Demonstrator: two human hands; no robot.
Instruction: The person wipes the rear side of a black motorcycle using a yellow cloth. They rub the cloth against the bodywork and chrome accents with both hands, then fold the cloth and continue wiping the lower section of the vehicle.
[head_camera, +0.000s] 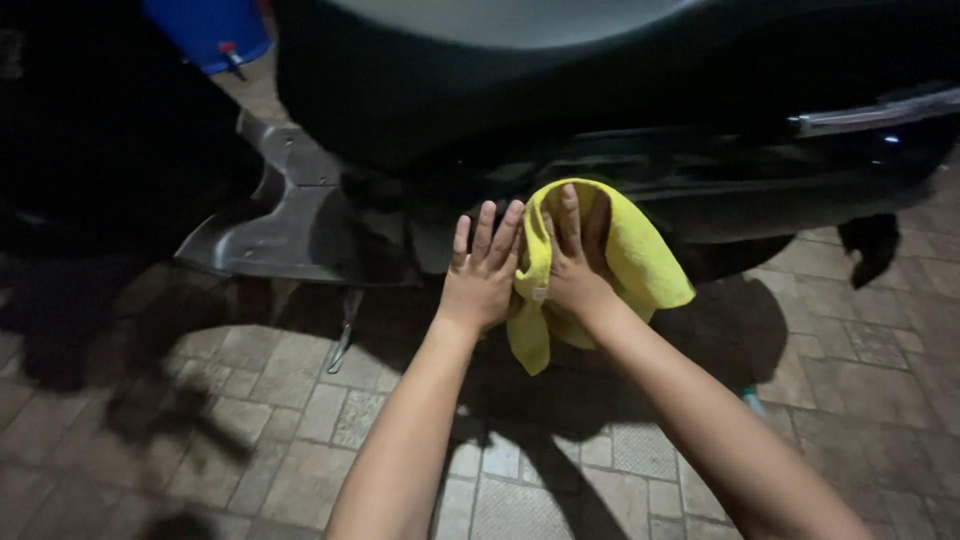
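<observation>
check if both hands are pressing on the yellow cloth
No: only the right hand lies flat on the yellow cloth; the left hand rests on the dark scooter panel beside it.

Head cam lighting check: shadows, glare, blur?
Head view: dim night scene lit from near the camera; both hands, left hand and right hand, and the yellow cloth are bright and sharp. The black scooter body falls almost to pure black, with small glints on its chrome trim. Hard arm shadows fall on the paving. No motion blur visible.
</observation>
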